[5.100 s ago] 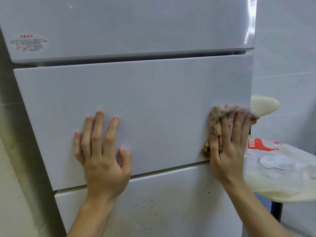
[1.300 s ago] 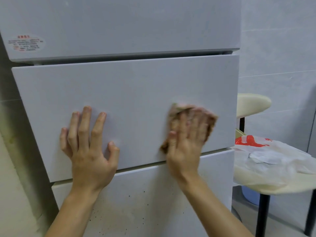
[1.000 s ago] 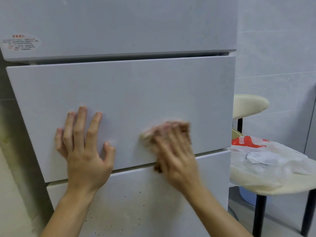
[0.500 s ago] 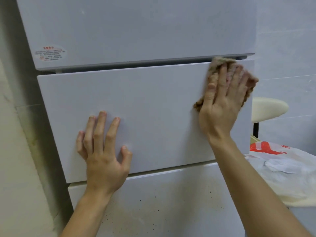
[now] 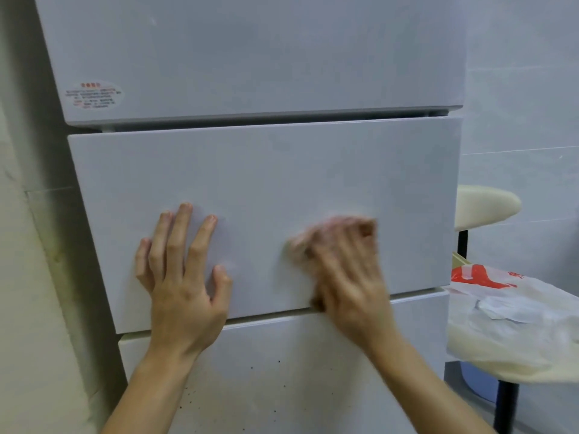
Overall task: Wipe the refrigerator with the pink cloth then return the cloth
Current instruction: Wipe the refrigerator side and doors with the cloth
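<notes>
The white refrigerator (image 5: 282, 170) fills the view, with a top door, a middle drawer front and a speckled lower drawer front. My left hand (image 5: 181, 277) lies flat with fingers spread on the lower left of the middle drawer front. My right hand (image 5: 347, 277) is blurred and presses the pink cloth (image 5: 326, 230) against the same front, near its lower middle. Only the cloth's upper edge shows above my fingers.
A cream stool (image 5: 485, 205) stands to the right of the refrigerator. Nearer me, a second cream seat (image 5: 488, 368) carries a white plastic bag with red print (image 5: 513, 302). A tiled wall (image 5: 526, 89) is behind them and a beige wall (image 5: 22, 277) is on the left.
My right hand has swept the cloth from the drawer front's top right corner down and left to its lower middle. My left hand has stayed pressed in place.
</notes>
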The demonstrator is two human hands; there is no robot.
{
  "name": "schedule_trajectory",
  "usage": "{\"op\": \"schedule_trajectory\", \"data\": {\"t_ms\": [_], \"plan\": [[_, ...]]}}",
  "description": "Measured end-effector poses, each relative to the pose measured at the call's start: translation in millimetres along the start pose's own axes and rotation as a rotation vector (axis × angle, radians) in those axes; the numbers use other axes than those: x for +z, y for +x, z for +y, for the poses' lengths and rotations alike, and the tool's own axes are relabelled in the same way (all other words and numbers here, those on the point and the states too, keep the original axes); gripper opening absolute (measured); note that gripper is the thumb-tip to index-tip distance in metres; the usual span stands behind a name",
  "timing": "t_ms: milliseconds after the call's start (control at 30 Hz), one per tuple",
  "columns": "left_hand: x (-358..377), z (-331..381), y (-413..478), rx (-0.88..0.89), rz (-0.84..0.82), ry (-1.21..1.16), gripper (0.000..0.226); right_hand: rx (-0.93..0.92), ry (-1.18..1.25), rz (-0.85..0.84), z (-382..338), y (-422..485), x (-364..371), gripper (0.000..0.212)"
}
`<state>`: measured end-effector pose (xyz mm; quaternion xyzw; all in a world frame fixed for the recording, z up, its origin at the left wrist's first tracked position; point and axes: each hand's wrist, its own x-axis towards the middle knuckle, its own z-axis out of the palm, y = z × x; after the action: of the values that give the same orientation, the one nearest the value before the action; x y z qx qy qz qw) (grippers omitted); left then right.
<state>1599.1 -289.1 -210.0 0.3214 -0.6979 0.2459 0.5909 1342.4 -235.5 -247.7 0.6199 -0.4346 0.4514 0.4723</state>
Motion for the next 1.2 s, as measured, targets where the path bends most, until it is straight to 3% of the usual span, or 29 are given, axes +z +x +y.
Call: {"op": "schedule_trajectory", "data": {"t_ms": [133,233,400,567,767,833,967,1067,1133,1200], "plan": [[-4,-8,-2,-0.004,-0.001,0.018,0.062,0.472,-0.038,0.242,35,56,-10,0.050],[-8,-16,-3,-0.013,0.004,-0.002,0.059,0.592,-0.042,0.321,23,106,-1,0.053],[-14,-34,-6,-0.007,0.028,0.038,0.059,0.339,-0.053,0.300,-48,127,32,0.048],[-15,-44,-16,-0.030,0.058,0.051,0.057,0.012,0.081,0.055,-127,51,54,0.065],[-14,-44,-22,-0.043,0.048,0.054,0.059,-0.189,0.058,-0.146,-118,10,46,0.066],[-15,-45,-22,-0.054,0.047,0.047,0.058,-0.115,0.060,-0.104,-100,15,37,0.065],[-17,-46,-21,-0.055,0.042,0.029,0.058,0.282,0.027,0.153,-56,53,28,0.048],[-20,-52,-22,-0.046,0.044,0.044,0.057,0.478,0.004,0.306,-48,108,32,0.049],[-23,-59,-22,-0.050,0.041,0.062,0.059,0.491,-0.008,0.342,-62,139,40,0.050],[-28,-68,-23,-0.068,0.048,0.077,0.063,0.385,0.007,0.328,-88,156,51,0.049]]}}
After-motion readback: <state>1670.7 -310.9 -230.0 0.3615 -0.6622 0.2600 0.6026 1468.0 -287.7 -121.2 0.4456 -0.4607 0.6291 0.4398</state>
